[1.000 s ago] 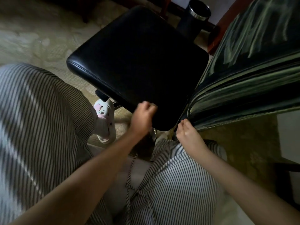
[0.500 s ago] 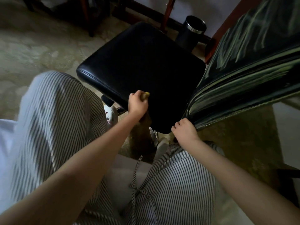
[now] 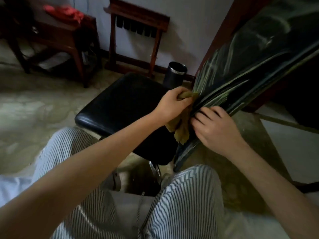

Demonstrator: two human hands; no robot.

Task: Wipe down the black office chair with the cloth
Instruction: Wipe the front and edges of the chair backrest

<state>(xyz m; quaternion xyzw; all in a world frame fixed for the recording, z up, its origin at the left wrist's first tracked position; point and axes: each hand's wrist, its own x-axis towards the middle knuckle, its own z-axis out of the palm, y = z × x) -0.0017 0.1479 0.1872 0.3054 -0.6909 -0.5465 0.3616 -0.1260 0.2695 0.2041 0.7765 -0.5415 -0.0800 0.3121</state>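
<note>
The black office chair's seat (image 3: 124,107) lies in the middle of the view, its ribbed glossy backrest (image 3: 241,75) slanting up to the right. My left hand (image 3: 172,104) grips a bunched olive-yellow cloth (image 3: 181,130) and holds it against the lower edge of the backrest, the cloth's loose end hanging down. My right hand (image 3: 215,128) is beside it, fingers curled round the backrest's bottom edge. My striped trouser legs fill the foreground.
A dark cylindrical bin (image 3: 175,74) stands behind the seat by the wall. A wooden rack (image 3: 138,40) leans at the wall, and a wooden side table (image 3: 57,40) with a red cloth on top is at the far left. The floor is pale stone.
My left hand has lifted from the seat's front edge and carried the cloth up to the backrest. My right hand has shifted up along the backrest edge. The view has tilted upward.
</note>
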